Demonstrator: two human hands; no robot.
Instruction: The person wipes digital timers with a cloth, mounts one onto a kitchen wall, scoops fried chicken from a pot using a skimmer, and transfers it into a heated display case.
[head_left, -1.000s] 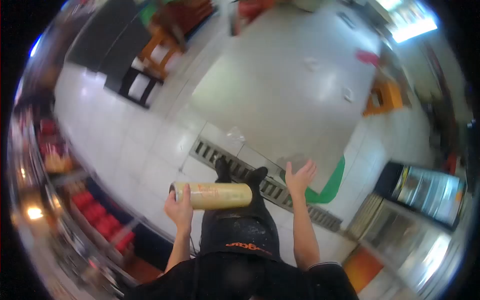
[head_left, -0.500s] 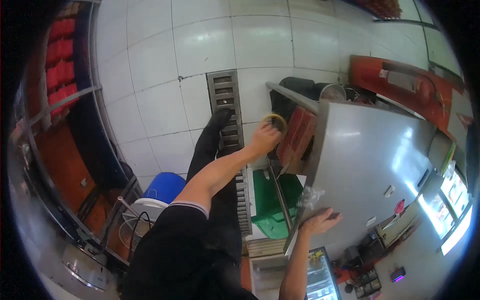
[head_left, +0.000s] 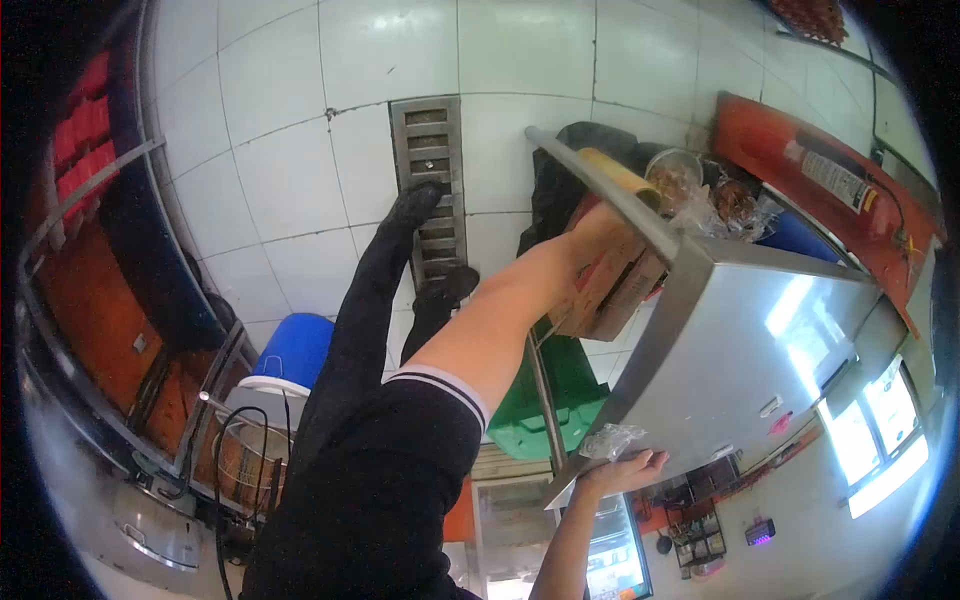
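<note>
My left hand (head_left: 598, 228) reaches under the steel table, partly covered by the table leg (head_left: 610, 190). A yellow roll of tape (head_left: 618, 170) shows edge-on at its fingers, which are mostly hidden. Below the wrist stand cardboard boxes (head_left: 610, 300). My right hand (head_left: 625, 474) lies on the near edge of the steel tabletop (head_left: 740, 350), fingers stretched out and holding nothing. A crumpled piece of clear plastic (head_left: 612, 440) touches the table edge just beside it.
Under the table are a green bin (head_left: 550, 400), a black bag (head_left: 555, 180) and a bowl (head_left: 675, 170). A blue bucket (head_left: 295, 350) stands at left, near a metal rack (head_left: 190, 400). A floor drain grate (head_left: 430, 150) runs by my feet.
My left hand has moved right and deeper under the table with the tape. My view has shifted. My right hand remains at the table edge.
</note>
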